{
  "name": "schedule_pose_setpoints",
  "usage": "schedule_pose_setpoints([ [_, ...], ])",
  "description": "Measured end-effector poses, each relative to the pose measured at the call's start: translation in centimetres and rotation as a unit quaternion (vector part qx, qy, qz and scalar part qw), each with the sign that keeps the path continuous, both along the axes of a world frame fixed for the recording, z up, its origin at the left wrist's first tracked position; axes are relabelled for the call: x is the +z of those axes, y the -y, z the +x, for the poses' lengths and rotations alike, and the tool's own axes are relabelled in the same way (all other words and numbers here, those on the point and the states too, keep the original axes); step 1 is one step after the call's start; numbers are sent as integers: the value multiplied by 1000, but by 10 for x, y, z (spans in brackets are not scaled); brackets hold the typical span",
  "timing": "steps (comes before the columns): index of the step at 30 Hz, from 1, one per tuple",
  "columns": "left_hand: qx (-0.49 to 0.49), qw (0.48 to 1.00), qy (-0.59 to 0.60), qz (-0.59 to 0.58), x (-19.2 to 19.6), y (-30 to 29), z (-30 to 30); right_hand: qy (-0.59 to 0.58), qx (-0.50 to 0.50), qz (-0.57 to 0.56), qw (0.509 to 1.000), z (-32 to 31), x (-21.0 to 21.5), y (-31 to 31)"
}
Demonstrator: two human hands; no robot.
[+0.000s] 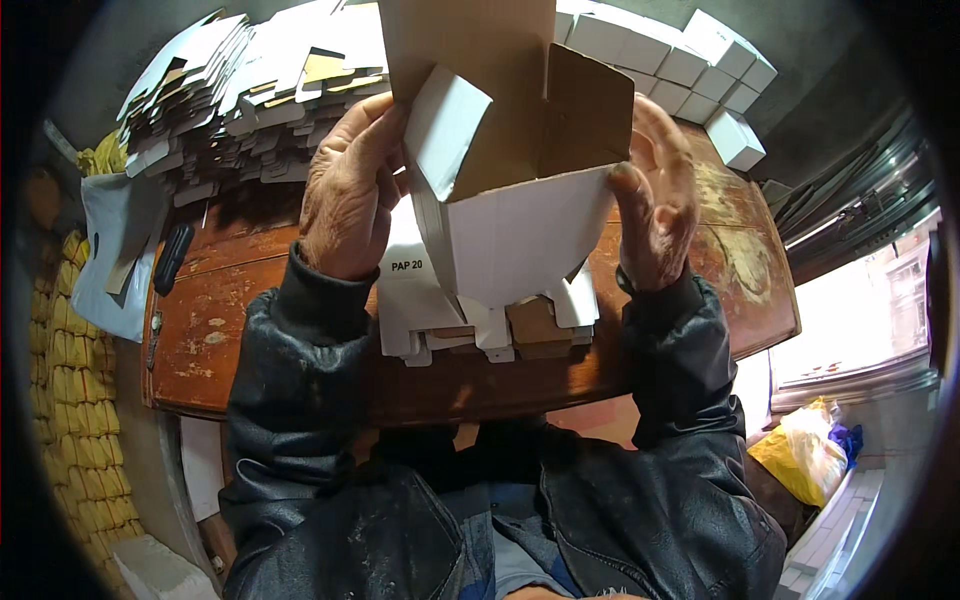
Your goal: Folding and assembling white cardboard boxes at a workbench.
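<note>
Between my two hands I hold up a white cardboard box (530, 235), its open end showing the brown inside and its flaps sticking out. My left hand (350, 190) grips the box's left side near a folded white flap, thumb against the board. On the right, my right hand (660, 195) is closed on the right edge, with the thumb at the near corner and the fingers behind, partly hidden. Below the box several flat white carton blanks (410, 320) lie at the table's near edge, partly covered by it.
Stacks of flat carton blanks (290, 110) fill the table's far left. Folded white boxes (690, 70) are piled at the far right. A dark oblong object (174, 258) lies on the worn wooden table (240, 330). Yellow bundles (85, 400) stand left; plastic bags (810, 450) lie right.
</note>
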State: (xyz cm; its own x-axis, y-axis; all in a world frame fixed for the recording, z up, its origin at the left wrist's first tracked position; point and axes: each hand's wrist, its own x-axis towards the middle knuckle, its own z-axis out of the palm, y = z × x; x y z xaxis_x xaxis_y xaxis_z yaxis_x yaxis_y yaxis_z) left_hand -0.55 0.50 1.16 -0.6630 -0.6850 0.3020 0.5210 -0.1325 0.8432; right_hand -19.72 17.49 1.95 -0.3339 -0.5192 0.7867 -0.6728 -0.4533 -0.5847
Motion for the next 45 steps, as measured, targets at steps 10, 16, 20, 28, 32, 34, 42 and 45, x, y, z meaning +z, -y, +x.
schedule_pose_setpoints([
  [10, -31, 997, -75, -10, 7, -19, 0, -194, 66, -52, 977, -4, -3, 0],
  [16, 36, 994, -45, -89, 0, -23, -9, -134, 122, 6, 983, 5, 3, -1],
  [20, 148, 981, 29, -126, 4, -24, -6, -39, 155, 38, 986, 3, -2, -4],
  [28, 204, 955, -46, -209, 1, -24, -12, 3, 133, 20, 991, 0, -12, 0],
  [32, 172, 908, 35, -380, 5, -23, -7, 15, 67, 44, 997, -3, -11, -2],
  [34, 162, 913, 52, -370, 6, -28, -6, 0, 65, 22, 998, -2, -11, 4],
  [42, 61, 957, 86, -271, 10, -39, -7, 42, 84, 42, 995, -1, -14, 9],
  [45, 64, 949, 106, -291, 10, -39, -4, 48, 109, 74, 990, -2, -10, 5],
])
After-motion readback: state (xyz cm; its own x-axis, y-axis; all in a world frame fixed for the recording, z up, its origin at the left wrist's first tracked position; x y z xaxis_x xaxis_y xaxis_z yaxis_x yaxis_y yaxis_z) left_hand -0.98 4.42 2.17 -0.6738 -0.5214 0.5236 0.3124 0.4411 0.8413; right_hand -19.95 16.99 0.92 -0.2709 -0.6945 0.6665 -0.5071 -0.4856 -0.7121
